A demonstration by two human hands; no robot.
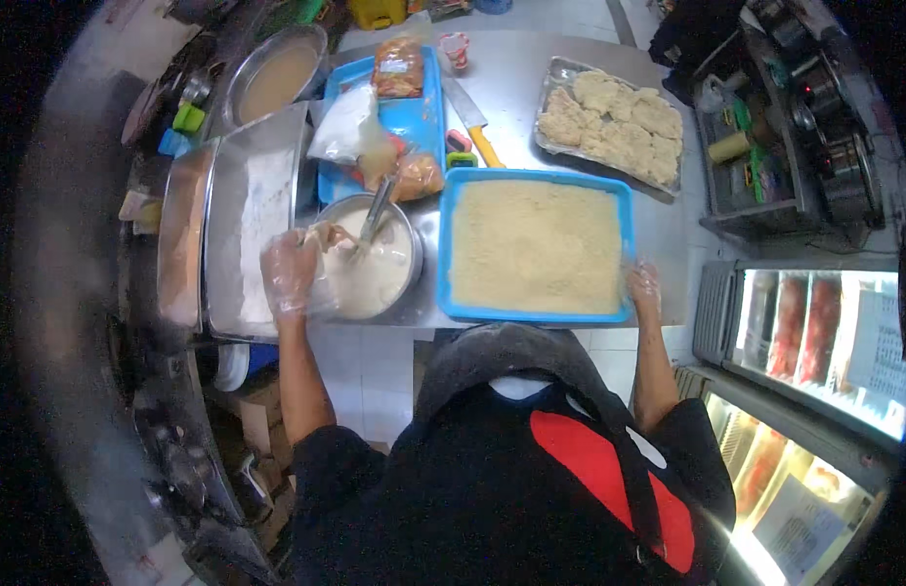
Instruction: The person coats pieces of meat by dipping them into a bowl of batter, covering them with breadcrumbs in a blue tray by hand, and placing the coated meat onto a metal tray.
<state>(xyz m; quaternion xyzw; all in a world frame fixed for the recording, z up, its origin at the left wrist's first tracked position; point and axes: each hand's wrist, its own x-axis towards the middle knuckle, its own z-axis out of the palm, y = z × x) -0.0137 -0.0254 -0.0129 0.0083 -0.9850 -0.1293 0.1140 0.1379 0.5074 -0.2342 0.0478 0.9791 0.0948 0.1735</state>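
Observation:
My left hand, in a clear plastic glove, pinches a batter-wet piece of food at the left rim of a metal bowl. Pale, thick batter fills much of this bowl, and a metal utensil leans in it, its lower end sunk. My right hand, also gloved, is at the right rim of a blue plastic tray; whether its fingers grip the rim is unclear. Fine pale breadcrumbs spread across that tray.
Breaded pieces lie on a metal tray at the back right. A yellow-handled knife rests beside a second blue tray with plastic bags. Left are a deep metal pan with white powder and a bowl of brownish liquid. Lit refrigerators stand right.

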